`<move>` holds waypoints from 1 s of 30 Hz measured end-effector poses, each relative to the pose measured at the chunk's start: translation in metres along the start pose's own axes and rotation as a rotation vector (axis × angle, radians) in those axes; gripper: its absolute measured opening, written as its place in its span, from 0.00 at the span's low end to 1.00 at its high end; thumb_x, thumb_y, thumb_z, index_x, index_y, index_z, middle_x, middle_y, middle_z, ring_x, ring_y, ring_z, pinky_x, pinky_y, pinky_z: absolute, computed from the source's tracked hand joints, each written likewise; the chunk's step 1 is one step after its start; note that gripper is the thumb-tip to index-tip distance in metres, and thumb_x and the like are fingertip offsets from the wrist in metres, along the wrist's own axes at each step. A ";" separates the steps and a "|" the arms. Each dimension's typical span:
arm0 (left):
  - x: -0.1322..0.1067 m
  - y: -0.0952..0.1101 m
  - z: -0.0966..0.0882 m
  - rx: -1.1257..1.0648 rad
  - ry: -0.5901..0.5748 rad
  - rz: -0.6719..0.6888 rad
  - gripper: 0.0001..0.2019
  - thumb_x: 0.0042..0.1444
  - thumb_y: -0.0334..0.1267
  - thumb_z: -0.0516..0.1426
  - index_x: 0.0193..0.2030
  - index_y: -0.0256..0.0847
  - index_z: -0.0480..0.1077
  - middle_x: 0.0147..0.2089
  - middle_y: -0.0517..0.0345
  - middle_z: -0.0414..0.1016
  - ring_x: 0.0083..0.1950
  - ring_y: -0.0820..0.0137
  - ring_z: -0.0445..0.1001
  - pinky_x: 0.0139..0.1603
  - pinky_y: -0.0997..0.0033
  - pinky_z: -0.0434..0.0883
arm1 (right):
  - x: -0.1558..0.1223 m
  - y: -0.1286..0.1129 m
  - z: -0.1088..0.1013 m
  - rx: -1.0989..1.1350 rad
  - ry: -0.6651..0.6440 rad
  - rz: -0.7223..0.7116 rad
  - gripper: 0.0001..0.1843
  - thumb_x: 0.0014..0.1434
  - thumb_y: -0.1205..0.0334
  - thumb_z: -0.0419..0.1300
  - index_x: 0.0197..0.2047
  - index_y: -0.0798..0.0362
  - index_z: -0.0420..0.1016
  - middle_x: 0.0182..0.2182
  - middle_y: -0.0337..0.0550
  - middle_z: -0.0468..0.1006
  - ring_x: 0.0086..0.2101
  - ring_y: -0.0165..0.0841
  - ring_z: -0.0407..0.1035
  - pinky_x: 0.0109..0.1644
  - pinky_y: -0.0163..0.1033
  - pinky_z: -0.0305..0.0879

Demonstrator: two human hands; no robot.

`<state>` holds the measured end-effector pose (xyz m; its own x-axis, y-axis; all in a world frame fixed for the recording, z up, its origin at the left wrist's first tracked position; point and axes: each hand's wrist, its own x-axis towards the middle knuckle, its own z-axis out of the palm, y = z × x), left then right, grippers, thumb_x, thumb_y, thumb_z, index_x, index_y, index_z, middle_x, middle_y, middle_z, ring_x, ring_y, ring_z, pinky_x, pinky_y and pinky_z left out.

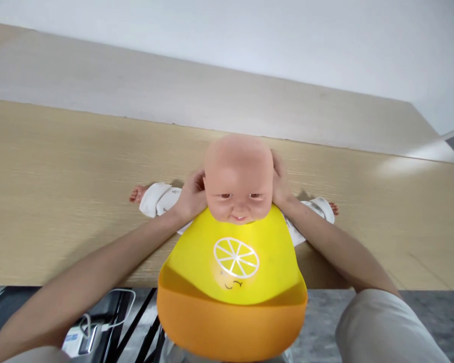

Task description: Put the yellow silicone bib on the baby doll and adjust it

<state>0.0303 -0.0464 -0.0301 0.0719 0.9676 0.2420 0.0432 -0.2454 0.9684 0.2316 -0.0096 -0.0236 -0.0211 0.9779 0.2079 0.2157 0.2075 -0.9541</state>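
Note:
A baby doll [239, 166] with a bald head and white patterned clothes faces me at the table's near edge, arms stretched out to both sides. A yellow silicone bib [200, 242] with a white citrus slice print and an orange catch pocket [232, 322] covers its chest and hangs past the edge. Beside the doll's neck, my left hand [193, 194] curls closed at the bib's upper end. My right hand [281, 181] reaches around the opposite side, closed at the other upper end. The doll's head hides most fingertips and the bib's ends behind the neck.
The light wooden table [60, 166] runs across the view, with a grey-white strip and a white wall [287, 35] behind it. Below at left are a dark chair [18, 302] and a white device [81, 340] with a cable.

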 end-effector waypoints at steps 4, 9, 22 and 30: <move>0.001 0.005 -0.003 0.046 0.022 0.061 0.16 0.53 0.46 0.63 0.44 0.39 0.73 0.41 0.51 0.80 0.43 0.64 0.78 0.46 0.66 0.76 | 0.001 -0.001 -0.001 0.022 0.073 -0.017 0.20 0.65 0.43 0.50 0.32 0.51 0.57 0.30 0.39 0.63 0.32 0.30 0.59 0.40 0.38 0.62; 0.000 0.007 -0.009 0.282 0.041 0.025 0.16 0.53 0.39 0.59 0.48 0.37 0.73 0.44 0.51 0.81 0.46 0.62 0.78 0.46 0.67 0.74 | 0.007 0.003 -0.005 -0.143 0.080 -0.126 0.20 0.68 0.43 0.46 0.33 0.51 0.56 0.30 0.38 0.64 0.32 0.28 0.59 0.38 0.37 0.59; 0.003 0.016 -0.011 0.726 -0.125 -0.183 0.14 0.49 0.35 0.52 0.40 0.37 0.75 0.40 0.49 0.82 0.42 0.57 0.79 0.38 0.67 0.71 | 0.021 0.028 -0.023 -0.551 -0.119 -0.043 0.15 0.67 0.52 0.51 0.32 0.52 0.56 0.25 0.38 0.67 0.28 0.28 0.61 0.31 0.34 0.52; 0.004 0.017 -0.011 0.718 -0.090 -0.192 0.20 0.51 0.35 0.52 0.50 0.38 0.75 0.47 0.48 0.82 0.48 0.55 0.79 0.49 0.61 0.73 | 0.026 -0.008 -0.030 -0.947 -0.296 0.092 0.16 0.55 0.56 0.66 0.39 0.55 0.65 0.34 0.49 0.77 0.30 0.35 0.68 0.31 0.35 0.51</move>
<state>0.0202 -0.0458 -0.0124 0.0775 0.9963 0.0364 0.7010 -0.0804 0.7086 0.2589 0.0133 -0.0039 -0.1800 0.9827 -0.0440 0.9162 0.1512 -0.3712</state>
